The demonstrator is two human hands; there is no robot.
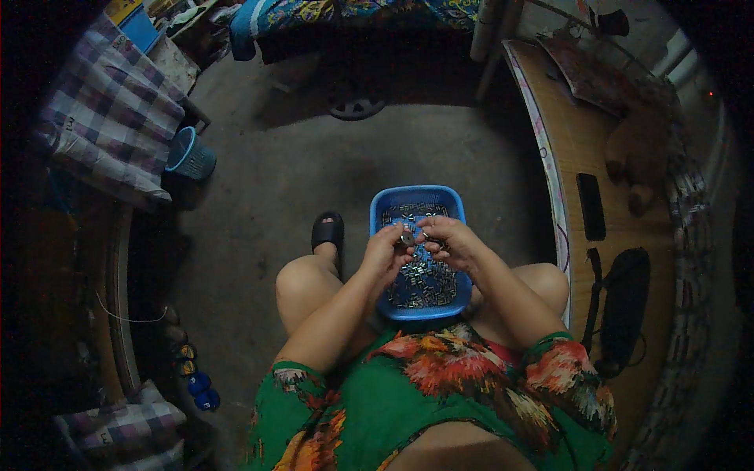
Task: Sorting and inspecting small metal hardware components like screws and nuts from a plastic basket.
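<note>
A blue plastic basket (459,206) rests between my knees, with a great many small shiny metal pieces (428,286) spread over its bottom. Above it, my left hand (383,250) is closed around a round metal part (407,239) with a dark centre. My right hand (454,242) faces it a short gap away, thumb and fingers pinched together. Small metal bits seem to show between those fingers, too small to name.
At the right stands a wooden bench (577,141) bearing a dark phone-like slab (591,206) and a black bag (626,294). A blue bin (191,155) stands at the left beside a checked cloth (118,110). A black wheel-shaped base (356,107) lies ahead.
</note>
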